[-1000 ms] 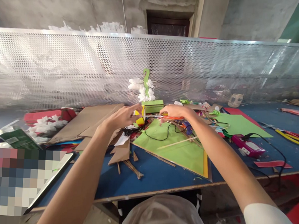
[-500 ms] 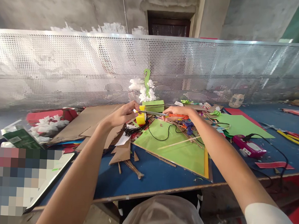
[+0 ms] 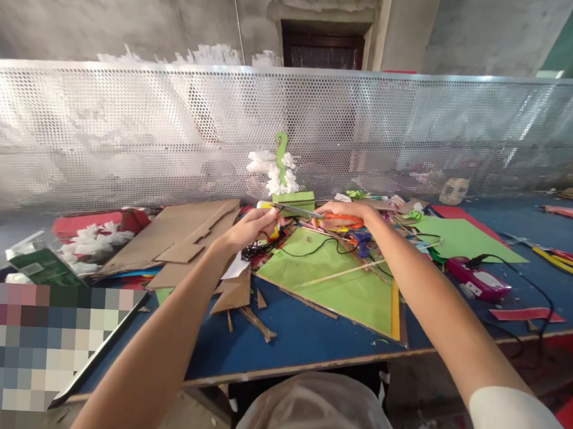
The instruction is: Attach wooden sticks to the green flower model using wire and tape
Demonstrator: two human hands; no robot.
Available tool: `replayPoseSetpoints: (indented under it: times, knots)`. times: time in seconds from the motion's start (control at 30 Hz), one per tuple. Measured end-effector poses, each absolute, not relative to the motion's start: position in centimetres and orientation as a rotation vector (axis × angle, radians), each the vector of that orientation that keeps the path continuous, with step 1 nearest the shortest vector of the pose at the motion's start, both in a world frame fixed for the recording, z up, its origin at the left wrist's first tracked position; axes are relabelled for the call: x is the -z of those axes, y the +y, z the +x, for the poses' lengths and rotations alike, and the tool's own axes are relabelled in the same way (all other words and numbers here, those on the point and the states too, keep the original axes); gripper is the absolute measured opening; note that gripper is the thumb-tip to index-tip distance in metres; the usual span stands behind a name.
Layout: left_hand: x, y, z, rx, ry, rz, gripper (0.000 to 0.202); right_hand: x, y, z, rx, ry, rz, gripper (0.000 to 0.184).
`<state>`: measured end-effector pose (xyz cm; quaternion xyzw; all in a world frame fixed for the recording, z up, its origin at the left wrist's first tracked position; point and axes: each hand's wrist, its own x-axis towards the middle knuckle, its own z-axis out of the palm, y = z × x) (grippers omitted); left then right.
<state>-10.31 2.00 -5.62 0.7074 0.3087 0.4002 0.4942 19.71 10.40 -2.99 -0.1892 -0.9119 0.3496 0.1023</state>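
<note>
My right hand [image 3: 332, 212] grips a pair of scissors [image 3: 346, 220] by the orange handles, its metal blades pointing left. At the blade tips is my left hand [image 3: 257, 226], its fingers pinched together. What sits between those fingers is too small to make out. A yellow tape roll [image 3: 275, 230] is mostly hidden behind the left hand. Just below lies a bundle of black cord [image 3: 260, 250]. Beyond the hands stands a green curved piece with white tufts [image 3: 281, 169] on a green block [image 3: 294, 203].
Brown cardboard sheets [image 3: 184, 228] lie to the left. A green board [image 3: 331, 287] with a thin stick across it lies in front. On the right are a purple device [image 3: 478, 279] with a cord and yellow-handled pliers [image 3: 557, 262]. A perforated metal screen [image 3: 396, 137] runs behind.
My left hand has moved right and slightly down toward the blades, now covering most of the yellow tape roll. My right hand keeps hold of the scissors in nearly the same place.
</note>
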Motion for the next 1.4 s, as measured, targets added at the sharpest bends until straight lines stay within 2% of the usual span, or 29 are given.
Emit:
replayPoseSetpoints:
  times: [0.27, 0.47, 0.67, 0.77, 0.93, 1.1, 1.27, 1.4]
  knots:
    - [5.9, 2.3, -10.1, -1.206, 0.679, 1.537, 0.048, 3.5, 10.1, 20.5, -1.354, -2.618, -0.433, 0.045]
    - [5.8, 2.3, -9.9, -1.404, 0.859, 1.722, 0.05, 3.4, 10.3, 20.8, -1.275, -2.637, -0.512, 0.047]
    - [6.1, 2.9, -9.7, -1.553, 0.978, 1.775, 0.051, 3.5, 10.3, 20.5, -1.351, -2.643, -0.586, 0.048]
    - [6.4, 3.2, -9.3, -1.479, 0.983, 1.696, 0.049, 3.3, 10.2, 20.2, -1.331, -2.671, -0.574, 0.045]
    - [6.0, 2.6, -9.1, -1.158, 0.784, 1.497, 0.041, 2.5, 9.5, 20.2, -1.296, -2.613, -0.512, 0.043]
    - [6.2, 1.6, -8.7, -0.974, 0.631, 1.544, 0.048, 2.5, 9.5, 20.3, -1.285, -2.599, -0.515, 0.042]
    - [7.3, 2.0, -7.8, -0.99, 0.574, 1.545, 0.049, 3.2, 10.1, 20.3, -1.324, -2.598, -0.513, 0.044]
    - [7.4, 2.2, -7.8, -1.038, 0.524, 1.38, 0.061, 2.9, 9.7, 20.5, -1.365, -2.563, -0.448, 0.042]
